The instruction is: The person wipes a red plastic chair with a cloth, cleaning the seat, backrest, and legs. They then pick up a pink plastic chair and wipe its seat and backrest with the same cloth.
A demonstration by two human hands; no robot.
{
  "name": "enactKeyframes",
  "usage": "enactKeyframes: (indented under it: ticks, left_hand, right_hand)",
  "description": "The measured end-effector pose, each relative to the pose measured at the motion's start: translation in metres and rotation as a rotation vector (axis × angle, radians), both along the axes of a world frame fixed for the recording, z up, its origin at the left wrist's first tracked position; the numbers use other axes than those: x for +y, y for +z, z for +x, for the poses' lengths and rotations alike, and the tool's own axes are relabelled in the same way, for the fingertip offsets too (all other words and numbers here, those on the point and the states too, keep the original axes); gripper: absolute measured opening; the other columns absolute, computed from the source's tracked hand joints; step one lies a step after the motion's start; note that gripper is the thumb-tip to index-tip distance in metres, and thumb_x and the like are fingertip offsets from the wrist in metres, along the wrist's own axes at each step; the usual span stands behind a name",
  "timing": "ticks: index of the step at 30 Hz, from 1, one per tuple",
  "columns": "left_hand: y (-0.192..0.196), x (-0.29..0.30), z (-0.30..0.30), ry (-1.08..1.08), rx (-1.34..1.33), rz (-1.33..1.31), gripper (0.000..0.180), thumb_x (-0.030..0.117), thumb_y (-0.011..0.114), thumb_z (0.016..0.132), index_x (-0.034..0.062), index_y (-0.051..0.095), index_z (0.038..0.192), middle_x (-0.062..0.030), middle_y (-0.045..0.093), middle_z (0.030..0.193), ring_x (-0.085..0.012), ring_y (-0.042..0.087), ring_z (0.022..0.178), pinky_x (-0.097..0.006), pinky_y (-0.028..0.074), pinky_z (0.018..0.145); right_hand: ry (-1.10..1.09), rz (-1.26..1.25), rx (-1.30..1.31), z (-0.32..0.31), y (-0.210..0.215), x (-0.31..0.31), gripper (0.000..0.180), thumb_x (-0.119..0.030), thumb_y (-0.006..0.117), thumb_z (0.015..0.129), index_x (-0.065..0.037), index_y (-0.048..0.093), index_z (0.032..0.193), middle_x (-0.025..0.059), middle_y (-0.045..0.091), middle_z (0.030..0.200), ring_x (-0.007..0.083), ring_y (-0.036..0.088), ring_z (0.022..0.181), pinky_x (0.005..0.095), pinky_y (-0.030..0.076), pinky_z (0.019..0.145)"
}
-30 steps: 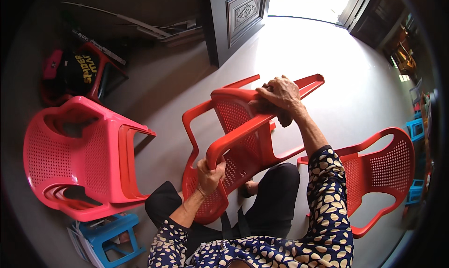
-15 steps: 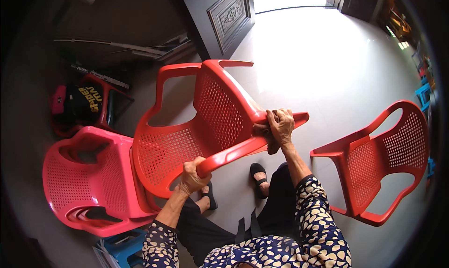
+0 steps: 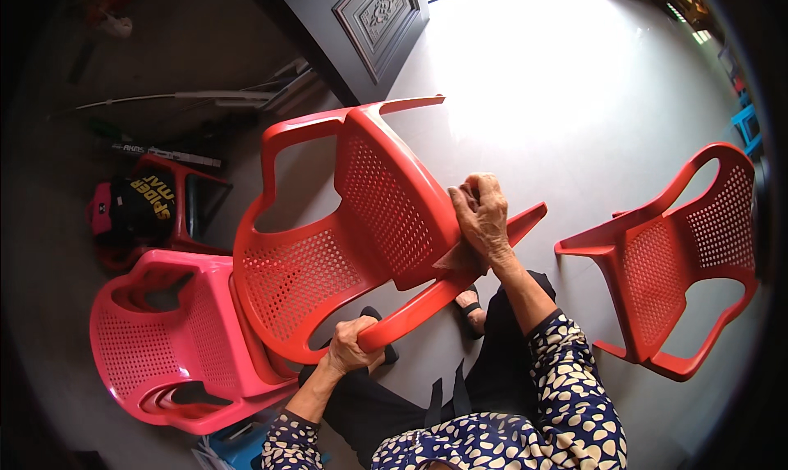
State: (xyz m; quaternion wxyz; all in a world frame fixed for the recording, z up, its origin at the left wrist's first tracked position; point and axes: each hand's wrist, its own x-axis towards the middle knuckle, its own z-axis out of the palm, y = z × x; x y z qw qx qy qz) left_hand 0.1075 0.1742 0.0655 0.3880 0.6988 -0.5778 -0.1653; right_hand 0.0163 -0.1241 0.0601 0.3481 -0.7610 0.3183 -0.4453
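Observation:
A red plastic armchair (image 3: 386, 203) with a perforated seat and back lies tipped in front of me. My left hand (image 3: 351, 344) is closed around its near armrest. My right hand (image 3: 483, 215) is curled at the front edge of the seat, beside a front leg. A brown cloth (image 3: 462, 259) shows just below the right palm, against the chair; the fingers partly hide how it is held. The red chair's back meets a pink plastic armchair (image 3: 164, 339) on the left, which looks stacked on others.
Another red armchair (image 3: 657, 281) lies tipped on the right. A dark carved door (image 3: 369, 27) stands at the top. Left of me, a black bag (image 3: 144, 210) rests on a red seat. A blue stool (image 3: 238, 445) is partly hidden at lower left, and another blue stool (image 3: 745, 128) stands far right.
My right hand has shifted slightly along the seat's front edge, and more of its curled fingers show. My left hand stays on the armrest. The whole view has shifted a little.

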Motion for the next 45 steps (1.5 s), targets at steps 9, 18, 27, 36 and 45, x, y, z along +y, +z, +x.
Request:
enactKeyframes:
  ticks: [9,18,27,36,45]
  left_hand:
    - [0.001,0.006,0.001,-0.059,-0.037,0.078,0.025,0.007,0.075,0.066,0.0001,0.059,0.083,-0.0118,0.061,0.073,-0.0302,0.064,0.061,-0.034,0.052,0.056]
    - [0.005,0.002,0.007,-0.073,0.065,0.064,0.023,0.007,0.073,0.066,0.0003,0.058,0.082,-0.0112,0.059,0.069,-0.0287,0.062,0.058,-0.033,0.051,0.054]
    - [0.002,0.005,0.003,-0.016,0.066,0.089,0.026,0.010,0.074,0.066,0.0035,0.055,0.082,-0.0118,0.058,0.071,-0.0323,0.062,0.064,-0.035,0.051,0.057]
    - [0.029,-0.024,0.012,-0.093,-0.023,0.044,0.020,0.007,0.070,0.064,0.0030,0.059,0.079,-0.0133,0.061,0.070,-0.0313,0.063,0.061,-0.034,0.051,0.055]
    - [0.090,-0.070,0.055,-0.208,-0.420,0.306,0.022,0.020,0.068,0.068,0.0082,0.052,0.076,-0.0101,0.060,0.064,-0.0319,0.063,0.062,-0.041,0.050,0.054]
  right_hand:
    - [0.508,-0.406,0.189,0.022,0.001,-0.004,0.033,-0.010,0.063,0.078,-0.007,0.051,0.109,0.0157,0.047,0.110,0.0344,0.048,0.103,0.0436,0.046,0.088]
    - [0.187,-0.432,0.218,0.194,-0.015,-0.059,0.025,-0.022,0.065,0.082,-0.006,0.058,0.099,0.0144,0.054,0.104,0.0339,0.052,0.100,0.0456,0.047,0.082]
    - [0.380,0.028,0.416,0.114,-0.026,-0.050,0.070,-0.052,0.069,0.073,-0.006,0.051,0.123,0.0243,0.054,0.114,0.0406,0.055,0.107,0.0487,0.048,0.088]
    - [0.416,0.626,0.033,0.034,-0.038,-0.048,0.063,-0.024,0.075,0.073,0.005,0.049,0.123,0.0122,0.066,0.105,0.0186,0.063,0.099,0.0320,0.049,0.091]
    - [0.130,0.670,-0.268,0.013,-0.141,-0.027,0.052,-0.022,0.075,0.075,-0.001,0.048,0.114,0.0091,0.064,0.097,0.0170,0.062,0.091,0.0322,0.050,0.084]
